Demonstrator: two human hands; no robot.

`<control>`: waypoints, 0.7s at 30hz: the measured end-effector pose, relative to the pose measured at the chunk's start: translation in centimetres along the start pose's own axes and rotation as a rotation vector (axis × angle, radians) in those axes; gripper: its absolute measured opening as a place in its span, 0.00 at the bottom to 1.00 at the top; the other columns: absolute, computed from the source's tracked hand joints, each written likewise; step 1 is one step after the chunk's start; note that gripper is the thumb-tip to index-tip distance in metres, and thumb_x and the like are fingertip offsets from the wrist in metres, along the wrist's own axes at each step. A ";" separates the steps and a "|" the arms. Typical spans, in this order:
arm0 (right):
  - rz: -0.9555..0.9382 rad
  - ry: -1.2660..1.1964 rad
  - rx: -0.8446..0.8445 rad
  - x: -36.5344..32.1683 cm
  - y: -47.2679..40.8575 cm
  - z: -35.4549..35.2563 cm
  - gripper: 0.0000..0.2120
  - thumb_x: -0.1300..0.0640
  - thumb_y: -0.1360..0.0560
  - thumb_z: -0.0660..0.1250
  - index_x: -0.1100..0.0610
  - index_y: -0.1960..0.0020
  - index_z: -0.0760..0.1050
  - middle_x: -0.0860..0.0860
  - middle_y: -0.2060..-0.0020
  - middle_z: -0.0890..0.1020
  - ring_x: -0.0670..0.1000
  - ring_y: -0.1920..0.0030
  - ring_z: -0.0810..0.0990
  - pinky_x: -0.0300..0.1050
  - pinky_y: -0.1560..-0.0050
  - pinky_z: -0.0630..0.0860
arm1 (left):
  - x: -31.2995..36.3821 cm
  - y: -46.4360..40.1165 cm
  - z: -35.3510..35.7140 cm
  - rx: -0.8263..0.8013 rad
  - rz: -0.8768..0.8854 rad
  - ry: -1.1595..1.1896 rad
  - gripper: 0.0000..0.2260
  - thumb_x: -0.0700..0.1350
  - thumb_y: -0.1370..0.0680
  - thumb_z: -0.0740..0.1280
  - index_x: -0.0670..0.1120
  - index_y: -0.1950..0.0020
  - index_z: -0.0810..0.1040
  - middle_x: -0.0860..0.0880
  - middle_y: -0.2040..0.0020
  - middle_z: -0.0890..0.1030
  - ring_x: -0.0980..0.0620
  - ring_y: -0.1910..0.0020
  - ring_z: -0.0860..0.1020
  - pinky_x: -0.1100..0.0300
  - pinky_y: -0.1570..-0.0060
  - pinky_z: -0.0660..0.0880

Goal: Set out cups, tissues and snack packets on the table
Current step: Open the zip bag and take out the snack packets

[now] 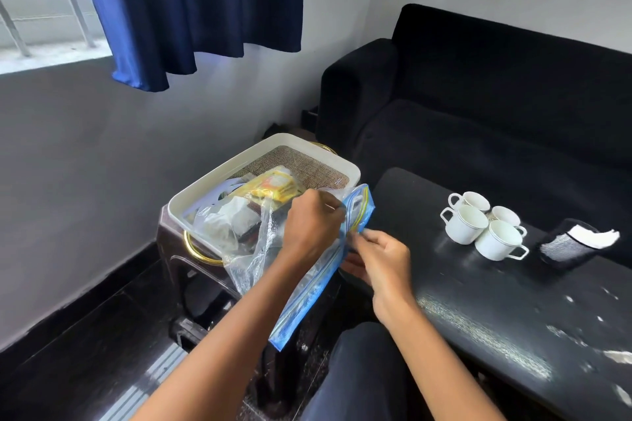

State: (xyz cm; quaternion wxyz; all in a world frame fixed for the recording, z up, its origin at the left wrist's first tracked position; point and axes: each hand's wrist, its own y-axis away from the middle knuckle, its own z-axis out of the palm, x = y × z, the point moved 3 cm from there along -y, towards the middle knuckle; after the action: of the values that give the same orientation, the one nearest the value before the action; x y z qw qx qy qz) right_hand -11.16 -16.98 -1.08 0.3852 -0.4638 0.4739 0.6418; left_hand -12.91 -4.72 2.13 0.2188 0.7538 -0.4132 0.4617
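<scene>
A clear zip bag (307,287) with a blue and yellow seal strip hangs between my hands, over the gap between stool and table. My left hand (309,225) pinches its top edge from the left. My right hand (381,261) pinches the same edge from the right. Behind them a white tray (342,166) with gold handles rests on a dark stool (171,243); it holds a yellow snack packet (273,186) and other plastic-wrapped items. Several white cups (482,225) stand clustered on the black table (513,311). A black tissue holder (567,244) with white tissue stands right of the cups.
A black sofa (478,106) runs behind the table. A grey wall, a window and a dark blue curtain (191,7) fill the left and back. My knee (362,372) shows at the bottom between stool and table. The floor is dark tile.
</scene>
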 end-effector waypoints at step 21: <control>-0.075 0.013 0.154 0.4 -1.0 -1.4 0.10 0.70 0.28 0.66 0.58 0.54 0.81 0.52 0.67 0.85 0.49 0.69 0.83 0.40 0.69 0.79 | -0.3 0.3 0.1 -0.058 -0.016 -0.076 0.06 0.34 0.27 0.64 0.35 0.58 0.81 0.36 0.64 0.83 0.37 0.62 0.82 0.45 0.59 0.80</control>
State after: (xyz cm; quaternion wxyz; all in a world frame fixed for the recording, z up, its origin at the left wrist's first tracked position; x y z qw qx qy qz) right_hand -10.04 -18.04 -1.85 0.4406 -0.4541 0.5067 0.5856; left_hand -13.21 -4.84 1.82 0.2282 0.7674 -0.4285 0.4188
